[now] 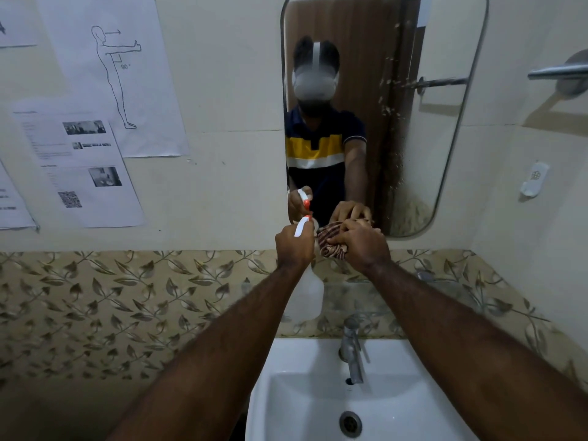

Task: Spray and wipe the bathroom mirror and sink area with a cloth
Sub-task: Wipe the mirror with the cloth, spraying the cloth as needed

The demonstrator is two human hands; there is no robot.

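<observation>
A tall rounded mirror (439, 128) hangs on the wall above a white sink (292, 396). Spray droplets speckle the glass right of centre. My left hand (294, 245) is closed round the neck of a white spray bottle (307, 300) with an orange trigger, held upright just below the mirror's bottom edge. My right hand (361, 241) grips a bunched brown striped cloth (329, 241) and presses it against the mirror's lower edge, close beside the bottle's nozzle. The mirror reflects both hands and a person wearing a headset.
A chrome tap (351, 348) rises at the back of the sink, with a drain (350, 423) in the basin. Printed sheets (79, 167) are stuck on the left wall. A metal towel bar (560, 71) and a small white holder (534, 178) sit on the right wall.
</observation>
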